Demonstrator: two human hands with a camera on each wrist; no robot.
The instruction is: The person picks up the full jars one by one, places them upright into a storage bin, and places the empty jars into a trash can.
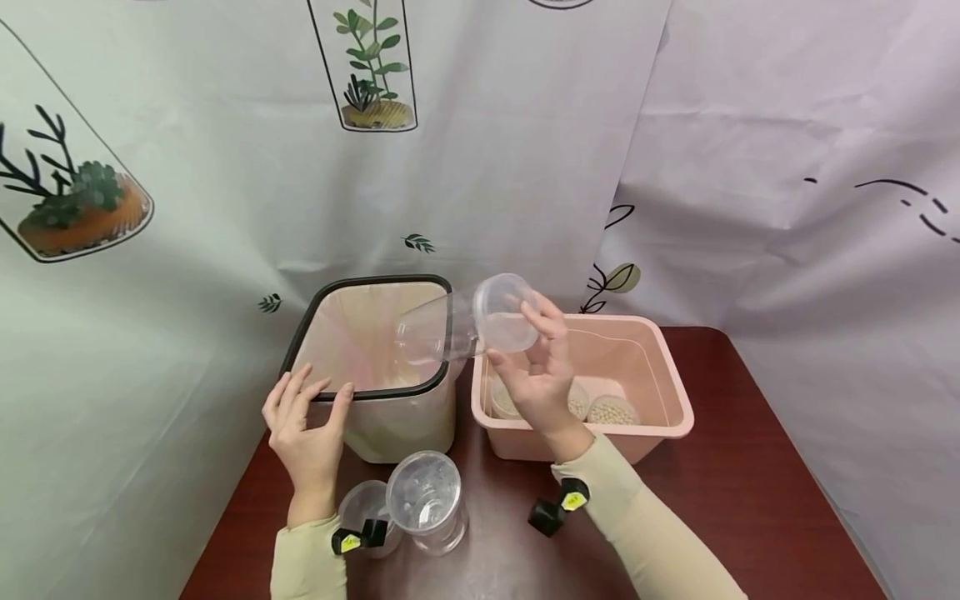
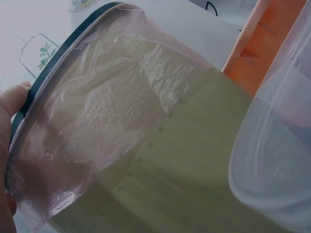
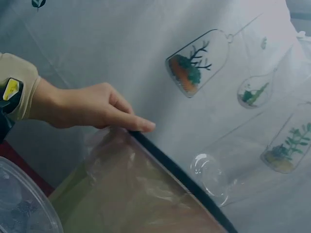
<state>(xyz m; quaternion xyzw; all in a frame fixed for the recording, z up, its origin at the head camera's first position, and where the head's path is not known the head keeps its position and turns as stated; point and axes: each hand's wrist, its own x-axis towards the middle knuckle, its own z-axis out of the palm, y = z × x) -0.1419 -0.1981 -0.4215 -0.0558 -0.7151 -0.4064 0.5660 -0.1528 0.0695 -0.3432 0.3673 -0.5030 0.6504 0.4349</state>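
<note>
My right hand holds a clear plastic cup on its side by its wide, frosted round end. The cup's narrower end points left, above the opening of a trash bin with a dark rim. At the bin's front left, my left hand grips that rim, which is lined with a thin pinkish bag. In the right wrist view the left hand lies over the rim and bag. The cup looks see-through; I cannot tell whether anything is inside.
Two clear plastic cups stand at the table's front, by the left wrist. Right of the bin is a pink basin holding several round containers, some with small pale pellets. A dark red table lies beneath; a printed curtain hangs behind.
</note>
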